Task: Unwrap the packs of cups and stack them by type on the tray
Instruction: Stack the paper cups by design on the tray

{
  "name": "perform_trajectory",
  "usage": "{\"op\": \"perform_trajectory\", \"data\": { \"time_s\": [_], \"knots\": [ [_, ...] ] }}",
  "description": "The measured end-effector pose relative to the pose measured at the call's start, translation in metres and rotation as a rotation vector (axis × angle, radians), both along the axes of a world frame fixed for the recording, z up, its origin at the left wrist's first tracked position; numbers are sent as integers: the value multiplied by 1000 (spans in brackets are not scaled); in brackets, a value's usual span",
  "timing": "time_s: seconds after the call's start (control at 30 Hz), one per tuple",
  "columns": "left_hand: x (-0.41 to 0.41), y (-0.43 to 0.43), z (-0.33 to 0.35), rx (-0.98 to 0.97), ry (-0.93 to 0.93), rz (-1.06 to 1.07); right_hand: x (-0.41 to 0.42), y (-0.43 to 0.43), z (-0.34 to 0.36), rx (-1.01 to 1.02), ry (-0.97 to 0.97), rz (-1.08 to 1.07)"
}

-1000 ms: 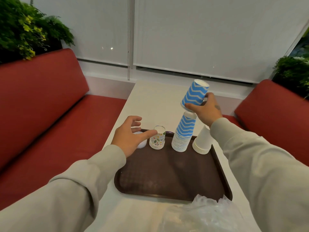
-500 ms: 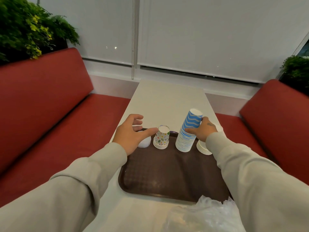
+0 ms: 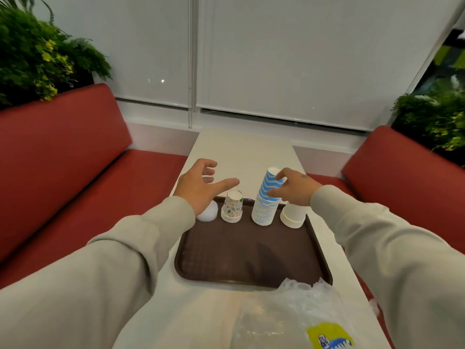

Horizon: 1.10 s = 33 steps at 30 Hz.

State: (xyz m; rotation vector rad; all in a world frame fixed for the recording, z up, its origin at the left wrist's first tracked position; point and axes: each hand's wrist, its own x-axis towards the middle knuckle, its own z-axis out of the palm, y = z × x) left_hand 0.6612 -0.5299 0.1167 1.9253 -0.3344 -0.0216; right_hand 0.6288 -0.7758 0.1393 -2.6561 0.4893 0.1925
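Booth, red seats; white surface (image 3: 239,152) carries brown tray (image 3: 251,260). Right hand (image 3: 297,190) loosely pinches blue zigzag cup stack (image 3: 264,207) at tray's far edge, centre frame. Left hand (image 3: 196,187) spread, empty. Step: settling stack. Next: gentle release, since stack looks tall and tippy.

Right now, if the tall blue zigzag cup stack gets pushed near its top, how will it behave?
The blue zigzag cup stack is the tallest on the tray and looks slightly tilted, so it would probably tip rather than slide. Being nested paper cups, it is likely light, and upper cups may lift off separately. Pushing low looks safer.
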Motion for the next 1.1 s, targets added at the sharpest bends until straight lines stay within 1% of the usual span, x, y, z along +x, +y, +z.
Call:
{"op": "perform_trajectory", "data": {
  "time_s": [0.23,0.4,0.5,0.73,0.97,1.1],
  "knots": [
    [-40,15,55,-2,-89,-52,-50,31,56,-4,-85,99],
    [-72,35,76,10,-145,-51,-85,52,80,41,-137,135],
    [-90,47,82,32,-143,-63,-106,68,88,54,-149,163],
    [-132,67,73,81,-109,-104,-148,104,86,55,-131,249],
    [-174,84,59,61,-67,-120,-199,129,77,103,-171,320],
    [-209,87,43,65,-20,-153,-232,135,59,130,-168,354]
  ]
}}
